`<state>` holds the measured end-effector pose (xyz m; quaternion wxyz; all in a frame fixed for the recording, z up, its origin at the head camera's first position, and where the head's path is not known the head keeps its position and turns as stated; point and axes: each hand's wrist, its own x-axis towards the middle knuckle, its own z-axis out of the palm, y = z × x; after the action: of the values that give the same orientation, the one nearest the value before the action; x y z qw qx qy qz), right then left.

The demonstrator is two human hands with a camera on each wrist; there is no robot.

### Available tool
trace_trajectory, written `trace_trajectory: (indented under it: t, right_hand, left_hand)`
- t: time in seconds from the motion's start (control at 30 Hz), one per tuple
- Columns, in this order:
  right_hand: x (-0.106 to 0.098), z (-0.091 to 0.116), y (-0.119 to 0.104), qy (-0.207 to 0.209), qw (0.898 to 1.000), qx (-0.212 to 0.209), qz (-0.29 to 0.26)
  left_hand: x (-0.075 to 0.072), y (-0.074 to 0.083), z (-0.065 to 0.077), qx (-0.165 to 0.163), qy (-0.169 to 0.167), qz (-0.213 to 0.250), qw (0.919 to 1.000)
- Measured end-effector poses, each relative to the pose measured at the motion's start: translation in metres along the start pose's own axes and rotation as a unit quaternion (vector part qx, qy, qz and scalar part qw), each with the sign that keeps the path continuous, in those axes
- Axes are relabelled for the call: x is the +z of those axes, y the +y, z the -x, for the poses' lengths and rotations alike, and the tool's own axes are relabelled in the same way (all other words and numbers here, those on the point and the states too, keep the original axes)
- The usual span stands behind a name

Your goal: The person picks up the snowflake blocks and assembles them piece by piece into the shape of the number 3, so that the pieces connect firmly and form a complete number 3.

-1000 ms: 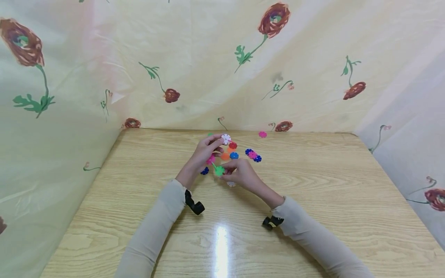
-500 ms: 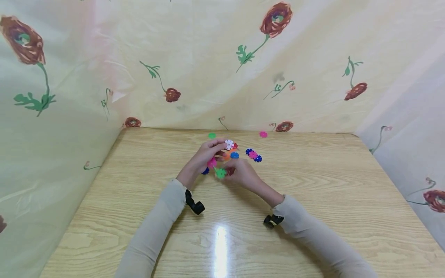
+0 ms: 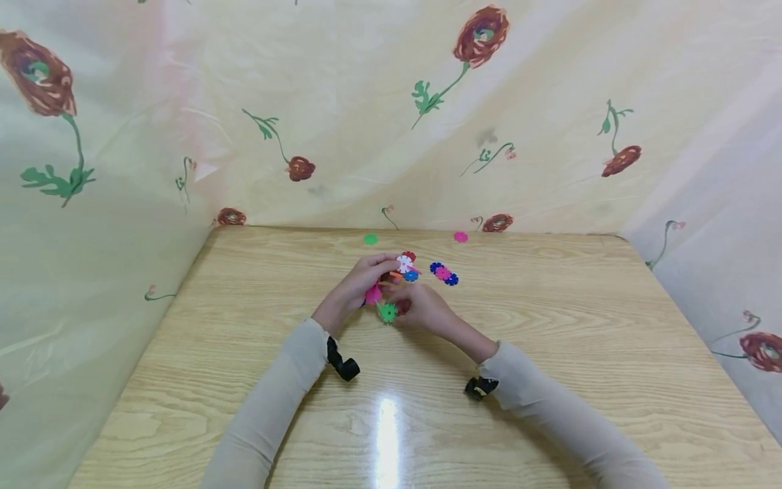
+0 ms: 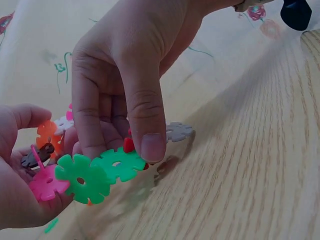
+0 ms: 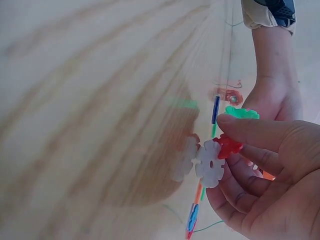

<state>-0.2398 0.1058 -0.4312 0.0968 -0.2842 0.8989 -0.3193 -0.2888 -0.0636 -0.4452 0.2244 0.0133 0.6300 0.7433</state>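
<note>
My left hand [image 3: 360,282] holds one end of a chain of notched plastic snowflake discs. By its fingertips is a white disc [image 3: 404,263], and a pink disc [image 3: 373,294] hangs at its palm. In the left wrist view, an orange disc [image 4: 44,132] and a dark one [image 4: 31,159] show inside that hand. Two green discs [image 4: 92,191] stretch from the pink one toward my right hand [image 3: 423,309]. Thumb and fingers of the right hand pinch a red disc [image 5: 230,146], joined at the green end, with a white disc [image 5: 206,172] beside it.
Behind my hands, a red disc [image 3: 408,255] and a blue disc [image 3: 411,276] lie on the wooden table [image 3: 550,319]. Farther back are a green disc [image 3: 370,239] and a pink disc [image 3: 461,237]. A dark-blue-and-pink row [image 3: 442,272] lies to the right. Flowered cloth [image 3: 342,136] hangs behind.
The white disc at my left fingertips has come down toward me, and the green disc between my hands has sunk slightly. The far green disc has come out from behind my left hand.
</note>
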Motion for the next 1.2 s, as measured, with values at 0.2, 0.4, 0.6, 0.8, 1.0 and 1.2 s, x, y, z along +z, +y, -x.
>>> trace_trajectory:
  t: [0.2, 0.4, 0.6, 0.8, 1.0, 1.2]
  right_hand:
    - [0.000, 0.000, 0.000, -0.010, 0.999, 0.025, -0.025]
    - [-0.003, 0.002, -0.003, 0.007, 0.999, 0.029, -0.042]
    - [-0.006, 0.004, -0.007, 0.030, 0.998, 0.036, -0.041]
    - [-0.009, 0.005, -0.009, 0.053, 0.998, 0.005, -0.035]
    - [-0.011, 0.005, -0.010, 0.052, 0.998, -0.011, -0.043]
    - [-0.012, 0.006, -0.008, 0.052, 0.998, -0.019, -0.040]
  left_hand:
    - [-0.001, 0.003, 0.002, 0.019, 0.036, 0.027, 0.9988]
    - [-0.002, 0.008, 0.003, 0.049, 0.066, 0.053, 0.9952]
    - [0.002, 0.011, 0.004, 0.082, 0.096, 0.076, 0.9890]
    - [0.004, 0.011, 0.004, 0.108, 0.104, 0.086, 0.9850]
    - [0.006, 0.008, 0.005, 0.128, 0.104, 0.082, 0.9828]
    - [0.008, 0.008, 0.005, 0.137, 0.095, 0.067, 0.9837]
